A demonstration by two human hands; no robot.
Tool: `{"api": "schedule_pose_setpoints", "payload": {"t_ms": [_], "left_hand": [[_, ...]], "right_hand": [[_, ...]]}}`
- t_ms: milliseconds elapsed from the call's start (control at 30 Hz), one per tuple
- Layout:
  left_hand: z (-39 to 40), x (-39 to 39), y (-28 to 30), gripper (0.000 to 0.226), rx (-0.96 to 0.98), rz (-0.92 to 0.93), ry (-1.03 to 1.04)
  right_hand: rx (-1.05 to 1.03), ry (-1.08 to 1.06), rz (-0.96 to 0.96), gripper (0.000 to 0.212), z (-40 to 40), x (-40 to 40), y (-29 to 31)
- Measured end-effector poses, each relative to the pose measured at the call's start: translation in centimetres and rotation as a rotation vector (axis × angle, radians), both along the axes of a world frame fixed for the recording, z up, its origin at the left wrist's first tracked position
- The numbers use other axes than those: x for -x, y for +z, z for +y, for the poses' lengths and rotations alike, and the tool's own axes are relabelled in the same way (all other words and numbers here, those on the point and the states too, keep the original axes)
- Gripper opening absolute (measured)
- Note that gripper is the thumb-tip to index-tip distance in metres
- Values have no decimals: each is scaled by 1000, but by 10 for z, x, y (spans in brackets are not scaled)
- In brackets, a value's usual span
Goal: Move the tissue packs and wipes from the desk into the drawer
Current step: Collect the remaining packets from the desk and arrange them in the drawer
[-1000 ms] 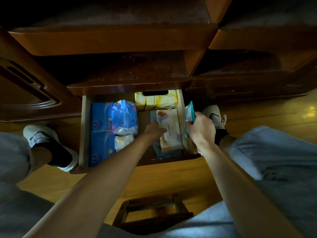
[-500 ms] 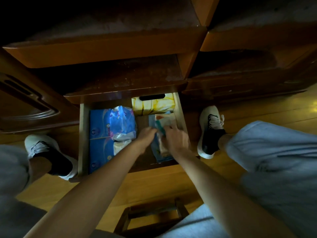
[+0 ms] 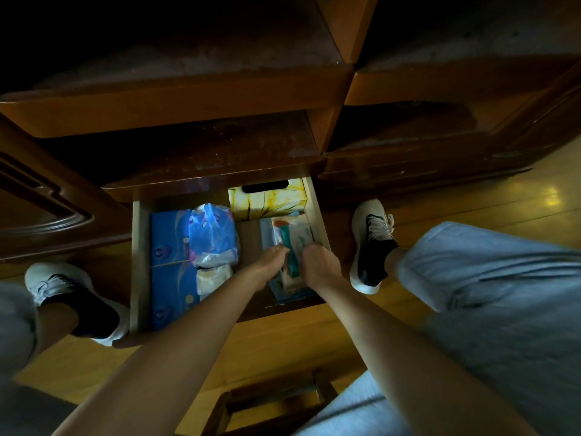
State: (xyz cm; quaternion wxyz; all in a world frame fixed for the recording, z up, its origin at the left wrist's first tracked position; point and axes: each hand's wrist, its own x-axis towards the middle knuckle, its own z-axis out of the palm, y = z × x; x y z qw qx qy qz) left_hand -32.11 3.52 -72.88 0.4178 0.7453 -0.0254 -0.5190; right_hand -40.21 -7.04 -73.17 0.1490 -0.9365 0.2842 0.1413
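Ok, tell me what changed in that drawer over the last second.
The right hand carried the teal pack from the drawer's right edge leftward and down onto the white wipes pack. The left hand stayed beside it, and both hands now rest on the stack. The yellow tissue box and blue packs stayed put.

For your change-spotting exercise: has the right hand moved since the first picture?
Yes. The right hand has gone left, from the drawer's right wall into the drawer.
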Motion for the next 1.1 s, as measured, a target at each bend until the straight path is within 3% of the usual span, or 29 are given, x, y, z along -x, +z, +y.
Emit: {"api": "schedule_pose_setpoints", "payload": {"t_ms": [133, 333, 400, 500, 567, 633, 700, 767, 867, 1100], "left_hand": [[10, -5, 9, 31, 38, -108, 26], [72, -33, 37, 32, -16, -573, -86], [109, -34, 46, 34, -60, -681, -208], [168, -25, 57, 61, -168, -729, -473], [193, -12, 57, 75, -277, -745, -690], [203, 2, 53, 84, -332, -723, -844], [205, 13, 48, 74, -332, -760, -886], [204, 16, 46, 48, -300, -898, -885], [206, 16, 46, 31, -306, -1040, -882], [200, 5, 38, 24, -340, -1135, -801]], "right_hand": [[-17, -28, -174, 18, -3, 8, 3], [-27, 69, -189, 22, 4, 3, 24], [-113, 187, -154, 22, 10, 4, 30], [-238, 399, 28, 42, 25, 12, 36], [-202, 543, 149, 63, 34, 17, 41], [-106, 666, 197, 65, 40, 24, 46], [0, 751, 191, 46, 43, 30, 48], [81, 782, 175, 34, 43, 34, 53], [133, 792, 186, 36, 42, 35, 63], [203, 723, 200, 39, 43, 28, 67]]}}
